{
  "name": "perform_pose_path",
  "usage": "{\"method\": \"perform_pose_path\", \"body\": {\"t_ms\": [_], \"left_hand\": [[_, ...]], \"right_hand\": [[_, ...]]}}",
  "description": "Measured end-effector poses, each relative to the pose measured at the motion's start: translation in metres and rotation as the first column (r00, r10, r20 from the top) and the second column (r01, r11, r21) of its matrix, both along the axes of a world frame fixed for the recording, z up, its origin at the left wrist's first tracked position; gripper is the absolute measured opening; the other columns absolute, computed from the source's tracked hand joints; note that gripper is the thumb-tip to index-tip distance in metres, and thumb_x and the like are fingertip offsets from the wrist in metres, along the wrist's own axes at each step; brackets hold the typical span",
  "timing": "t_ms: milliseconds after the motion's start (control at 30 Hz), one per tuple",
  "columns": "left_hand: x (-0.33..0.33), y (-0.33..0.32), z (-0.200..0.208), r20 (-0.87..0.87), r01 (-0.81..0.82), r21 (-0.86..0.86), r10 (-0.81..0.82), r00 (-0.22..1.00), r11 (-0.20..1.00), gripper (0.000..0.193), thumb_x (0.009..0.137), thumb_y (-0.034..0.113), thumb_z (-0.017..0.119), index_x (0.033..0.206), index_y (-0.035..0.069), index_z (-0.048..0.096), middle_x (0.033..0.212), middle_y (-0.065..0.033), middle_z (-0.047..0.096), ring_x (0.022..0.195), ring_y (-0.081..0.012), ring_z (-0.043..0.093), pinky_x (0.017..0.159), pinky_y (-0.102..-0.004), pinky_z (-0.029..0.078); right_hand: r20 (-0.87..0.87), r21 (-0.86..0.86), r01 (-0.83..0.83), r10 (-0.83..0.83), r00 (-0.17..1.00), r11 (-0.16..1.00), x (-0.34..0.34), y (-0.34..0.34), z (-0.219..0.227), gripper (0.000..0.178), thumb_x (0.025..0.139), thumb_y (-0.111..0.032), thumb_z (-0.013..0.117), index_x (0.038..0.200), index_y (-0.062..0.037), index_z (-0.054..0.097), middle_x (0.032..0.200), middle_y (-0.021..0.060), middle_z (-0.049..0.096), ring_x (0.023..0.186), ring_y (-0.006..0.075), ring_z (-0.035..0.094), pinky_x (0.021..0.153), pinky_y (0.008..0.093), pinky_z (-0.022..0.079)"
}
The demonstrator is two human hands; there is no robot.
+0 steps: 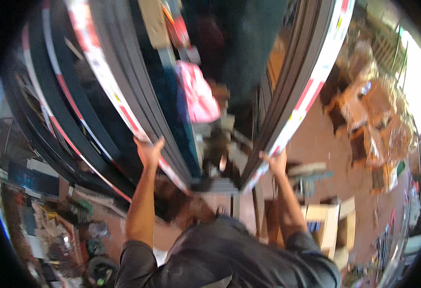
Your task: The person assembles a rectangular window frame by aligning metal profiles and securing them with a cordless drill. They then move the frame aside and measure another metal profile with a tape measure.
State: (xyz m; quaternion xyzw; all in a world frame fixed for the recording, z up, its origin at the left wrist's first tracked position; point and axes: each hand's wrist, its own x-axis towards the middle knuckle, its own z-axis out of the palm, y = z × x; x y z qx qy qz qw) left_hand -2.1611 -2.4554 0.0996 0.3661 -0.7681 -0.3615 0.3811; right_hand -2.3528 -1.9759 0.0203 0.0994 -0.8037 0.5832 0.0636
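Note:
A large dark frame with grooved sides [282, 81] stands in front of me, its outer faces covered with white and red printed tape. My left hand [149, 151] grips its left side low down, thumb over the grooved inner edge and fingers on the taped face. At about the same height, my right hand [275, 161] is closed on the right side, fingers around the taped edge. Both sides run down to a dark grooved bottom bar [215, 186] close to my body. Through the opening a pink cloth or bag [197, 93] shows, blurred.
Dark panels edged with red and white tape [69, 96] lean at the left. Beyond the right side, orange-brown wrapped pieces [376, 120] are stacked on the reddish floor [316, 144]. Cardboard boxes [323, 228] stand by my right elbow. Mixed clutter [57, 230] covers the lower left.

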Motion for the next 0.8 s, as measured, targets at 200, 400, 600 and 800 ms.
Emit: {"method": "perform_pose_path", "body": {"t_ms": [200, 400, 600, 800], "left_hand": [[0.001, 0.000, -0.003, -0.128, 0.112, 0.049, -0.104, 0.986, 0.993, 0.091, 0.077, 0.022, 0.096, 0.142, -0.006, 0.039, 0.135, -0.0244, 0.061, 0.123, -0.0316, 0.062, 0.111, -0.0397, 0.046], [-0.001, 0.011, 0.001, -0.028, 0.068, 0.039, -0.067, 0.997, 0.997, 0.091, 0.082, 0.017, 0.092, 0.148, -0.007, 0.034, 0.146, -0.0225, 0.052, 0.132, -0.0290, 0.054, 0.116, -0.0381, 0.040], [-0.006, 0.012, 0.001, -0.165, 0.155, 0.038, -0.147, 0.975, 0.987, 0.095, 0.078, 0.015, 0.094, 0.148, -0.005, 0.033, 0.142, -0.0229, 0.054, 0.129, -0.0306, 0.057, 0.116, -0.0418, 0.041], [0.000, 0.009, -0.010, -0.101, 0.171, 0.056, -0.164, 0.981, 0.984, 0.098, 0.080, 0.018, 0.093, 0.150, -0.004, 0.028, 0.148, -0.0245, 0.046, 0.135, -0.0315, 0.048, 0.118, -0.0406, 0.037]], "right_hand": [[0.029, 0.180, 0.065, -0.072, 0.997, 0.982, 0.015, -0.014, 0.012, 0.084, 0.066, -0.028, 0.098, 0.131, 0.0034, 0.055, 0.118, 0.0208, 0.072, 0.109, 0.0337, 0.071, 0.097, 0.0412, 0.055], [0.097, 0.214, 0.061, -0.083, 0.992, 0.975, 0.017, -0.004, 0.016, 0.082, 0.070, -0.027, 0.097, 0.132, 0.0041, 0.054, 0.118, 0.0201, 0.073, 0.108, 0.0303, 0.071, 0.098, 0.0396, 0.054], [0.096, 0.150, 0.046, -0.061, 0.993, 0.988, 0.007, 0.000, 0.014, 0.088, 0.067, -0.024, 0.098, 0.134, 0.0043, 0.050, 0.116, 0.0210, 0.073, 0.108, 0.0323, 0.072, 0.098, 0.0410, 0.056], [0.122, 0.103, 0.018, -0.030, 0.992, 0.995, 0.017, -0.004, -0.007, 0.091, 0.074, -0.033, 0.099, 0.138, 0.0045, 0.047, 0.126, 0.0236, 0.069, 0.116, 0.0337, 0.068, 0.104, 0.0412, 0.052]]}}
